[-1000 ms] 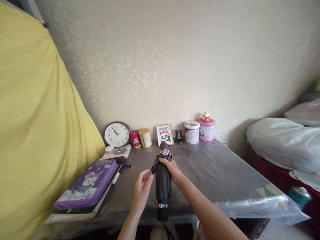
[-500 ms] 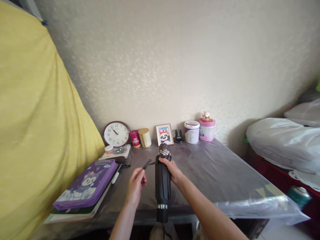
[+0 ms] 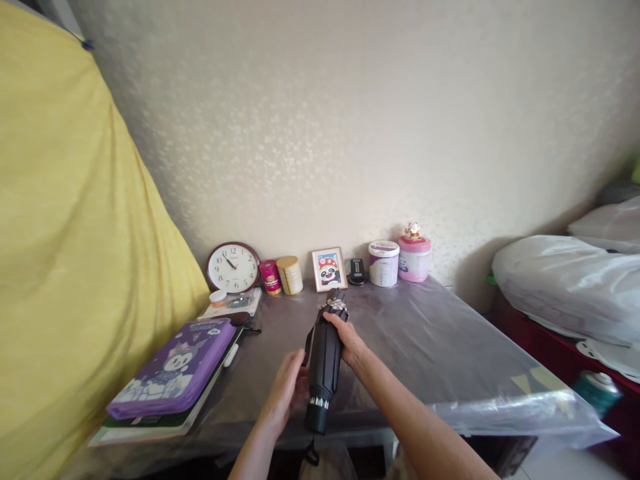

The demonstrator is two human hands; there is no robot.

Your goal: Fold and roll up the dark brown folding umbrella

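A folded black umbrella (image 3: 326, 357) is held over the table, slightly tilted, its dark handle toward me and its patterned gathered end away from me. My right hand (image 3: 350, 341) grips it from the right near that far end, thumb on top. Beside its left side is my left hand (image 3: 289, 390), with the fingertips at the lower end of the umbrella's short black strap (image 3: 309, 343). The left fingers are partly hidden and a little blurred. A dark wrist loop (image 3: 312, 455) hangs below the handle.
A plastic-covered table (image 3: 410, 353) stands against the wall. At the left lie a purple case (image 3: 175, 367) and books. Along the back are a clock (image 3: 233, 268), tins (image 3: 289, 275), a picture frame (image 3: 329, 270) and tubs (image 3: 384, 265). White bags (image 3: 570, 287) are at right.
The umbrella has tilted, its handle swinging left. My left hand has moved right and down toward its side, bringing the strap in along the umbrella. The right hand keeps its grip.
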